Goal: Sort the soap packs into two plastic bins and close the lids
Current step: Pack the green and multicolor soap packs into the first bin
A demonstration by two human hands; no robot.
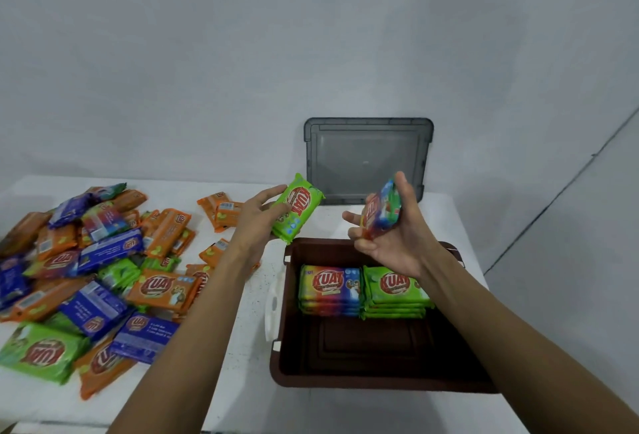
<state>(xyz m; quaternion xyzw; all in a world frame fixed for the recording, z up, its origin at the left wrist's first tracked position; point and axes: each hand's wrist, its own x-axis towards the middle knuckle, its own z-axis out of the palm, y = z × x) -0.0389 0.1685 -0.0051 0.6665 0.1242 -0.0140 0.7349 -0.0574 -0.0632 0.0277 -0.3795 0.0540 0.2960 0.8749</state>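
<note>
My left hand holds a green soap pack just beyond the far left corner of the brown plastic bin. My right hand grips a rainbow-coloured soap pack above the bin's far edge. Inside the bin, at its far end, lie a stack of rainbow packs on the left and a stack of green packs on the right. The near half of the bin floor is bare. A grey translucent lid leans against the wall behind the bin.
A loose heap of orange, blue, green and rainbow soap packs covers the left of the white table. More orange packs lie near the middle back. A white handle sits on the bin's left side. The wall stands close behind.
</note>
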